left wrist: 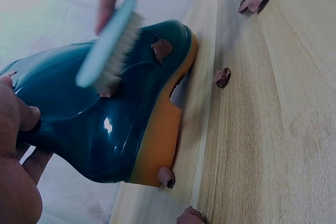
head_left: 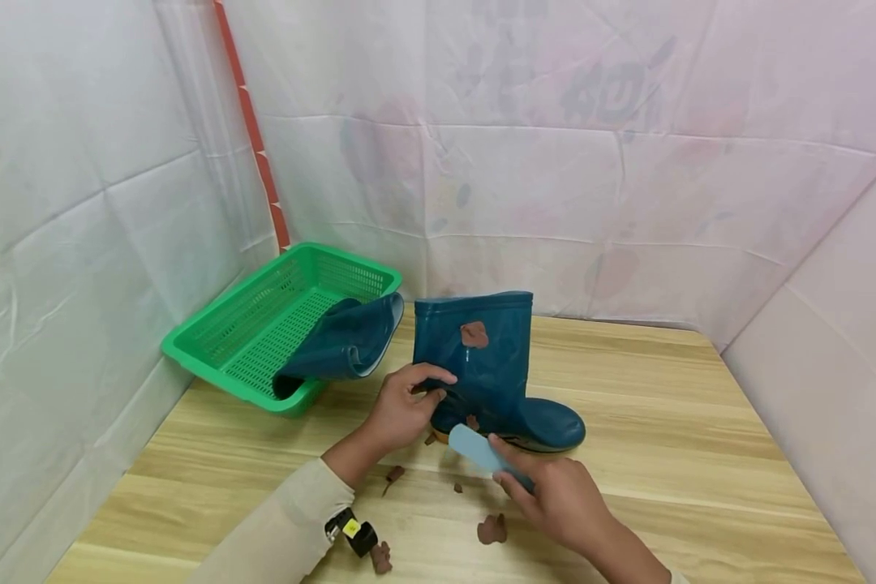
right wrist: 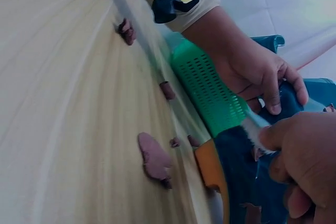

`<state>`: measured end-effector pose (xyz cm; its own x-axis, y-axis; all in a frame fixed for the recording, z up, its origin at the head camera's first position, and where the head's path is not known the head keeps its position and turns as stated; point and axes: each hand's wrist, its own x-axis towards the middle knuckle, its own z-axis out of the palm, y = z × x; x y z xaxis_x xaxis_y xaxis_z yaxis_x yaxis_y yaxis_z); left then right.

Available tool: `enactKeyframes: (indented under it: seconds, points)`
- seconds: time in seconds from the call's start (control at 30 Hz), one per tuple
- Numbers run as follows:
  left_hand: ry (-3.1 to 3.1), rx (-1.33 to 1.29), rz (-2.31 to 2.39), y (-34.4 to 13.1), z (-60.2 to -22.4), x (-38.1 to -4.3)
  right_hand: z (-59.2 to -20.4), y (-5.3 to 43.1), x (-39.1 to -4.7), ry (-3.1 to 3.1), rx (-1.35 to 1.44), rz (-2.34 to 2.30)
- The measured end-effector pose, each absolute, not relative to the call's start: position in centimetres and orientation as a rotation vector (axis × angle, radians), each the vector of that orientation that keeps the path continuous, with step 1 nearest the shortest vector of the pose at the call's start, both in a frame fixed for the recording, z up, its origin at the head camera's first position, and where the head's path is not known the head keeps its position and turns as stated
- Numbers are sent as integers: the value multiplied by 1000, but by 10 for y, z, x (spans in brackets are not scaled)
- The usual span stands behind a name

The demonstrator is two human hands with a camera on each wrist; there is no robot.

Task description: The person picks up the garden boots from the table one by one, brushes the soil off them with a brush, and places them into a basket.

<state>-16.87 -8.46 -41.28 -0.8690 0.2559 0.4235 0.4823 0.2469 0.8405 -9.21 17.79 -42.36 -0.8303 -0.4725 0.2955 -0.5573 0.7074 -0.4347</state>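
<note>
A dark blue rubber boot (head_left: 496,357) with an orange sole stands upright on the table, its toe pointing right. Brown mud-like patches (head_left: 474,334) cling to its shaft and foot. My left hand (head_left: 405,405) pinches the back of the boot around the ankle. In my right hand (head_left: 564,496) is a light blue brush (head_left: 474,448), gripped by its handle. The left wrist view shows the white bristles (left wrist: 122,51) against the boot's side, at a brown patch (left wrist: 107,91). Part of the brush handle is hidden by the right fingers.
A green basket (head_left: 226,312) stands at the back left, with a second blue boot (head_left: 343,341) lying over its rim. Several brown pieces, one a flat lump (head_left: 492,530), lie scattered on the wooden table (head_left: 672,487). White cloth walls (head_left: 555,203) enclose the table's back and sides.
</note>
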Motion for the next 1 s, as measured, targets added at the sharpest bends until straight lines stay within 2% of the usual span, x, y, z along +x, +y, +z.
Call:
enactKeyframes:
  seconds: [0.3,0.63,0.8,1.0]
  points:
    - [-2327,-695,-1657,-84,-413,-169,-426,175,-96,-2781,638,737]
    - [-2325,-690,-1673,-84,-415,-169,-437,181,-93,-3000,795,690]
    - [-2320,-707,-1665,-85,-416,-170,-433,181,-91,-2915,893,743]
    - [-2323,-709,-1660,-86,-416,-170,-426,179,-91,-2838,877,721]
